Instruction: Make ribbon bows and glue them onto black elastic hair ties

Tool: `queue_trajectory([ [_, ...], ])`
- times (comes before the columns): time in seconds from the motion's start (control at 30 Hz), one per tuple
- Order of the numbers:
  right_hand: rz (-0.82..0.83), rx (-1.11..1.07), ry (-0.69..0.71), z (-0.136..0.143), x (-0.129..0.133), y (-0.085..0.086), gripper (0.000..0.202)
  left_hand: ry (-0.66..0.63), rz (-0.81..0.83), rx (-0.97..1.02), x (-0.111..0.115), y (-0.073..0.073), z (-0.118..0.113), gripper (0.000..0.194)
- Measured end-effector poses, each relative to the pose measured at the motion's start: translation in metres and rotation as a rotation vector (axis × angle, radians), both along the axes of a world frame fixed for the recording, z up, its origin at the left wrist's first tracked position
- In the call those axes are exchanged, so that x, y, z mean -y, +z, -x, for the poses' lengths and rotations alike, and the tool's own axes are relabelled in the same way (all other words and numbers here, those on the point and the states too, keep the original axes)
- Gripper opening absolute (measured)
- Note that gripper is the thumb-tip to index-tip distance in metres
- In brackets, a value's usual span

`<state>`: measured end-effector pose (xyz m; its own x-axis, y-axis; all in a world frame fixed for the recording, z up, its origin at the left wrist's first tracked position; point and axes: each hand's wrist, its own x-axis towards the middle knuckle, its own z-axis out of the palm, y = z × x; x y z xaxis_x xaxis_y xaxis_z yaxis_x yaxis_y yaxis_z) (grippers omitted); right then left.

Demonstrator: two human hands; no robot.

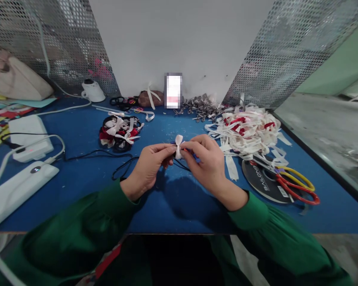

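Note:
Between my two hands, above the middle of the blue table, is a small white ribbon bow [178, 146]. My left hand [150, 165] pinches its left side between thumb and forefinger. The fingertips of my right hand [207, 161] are closed on its right side. Something dark shows behind the bow, too small to make out. To the left lies a pile of finished-looking bows on black hair ties [121, 131], in white and dark red. A heap of white and red ribbon pieces [247, 129] lies to the right.
Scissors [296, 184] with red and yellow handles rest on a black round reel [264, 180] at the right. Small grey metal pieces [204, 106] lie at the back beside a phone [173, 90]. White power banks [24, 188] and cables occupy the left of the table [86, 194].

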<state>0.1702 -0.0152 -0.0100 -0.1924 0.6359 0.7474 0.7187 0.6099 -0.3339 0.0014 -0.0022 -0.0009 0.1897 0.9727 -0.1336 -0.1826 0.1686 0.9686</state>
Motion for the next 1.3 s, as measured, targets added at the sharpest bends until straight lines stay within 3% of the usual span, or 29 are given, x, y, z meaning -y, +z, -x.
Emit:
queue_trajectory([
  [0.17,-0.053,0.084,-0.022,-0.003,-0.002,0.000,0.009,-0.006,0.000,-0.012,-0.001,-0.004,0.000,0.022],
  [0.4,0.005,0.121,-0.031,-0.005,-0.001,0.003,0.014,-0.023,-0.100,-0.048,-0.002,-0.004,-0.001,0.023],
  [0.73,0.031,0.053,-0.069,-0.002,0.003,0.004,0.015,-0.027,-0.246,-0.157,0.000,-0.004,-0.001,0.021],
  [1.3,0.160,-0.078,-0.080,0.004,0.009,0.005,0.019,-0.050,-0.335,-0.214,0.002,-0.002,0.000,0.017],
])
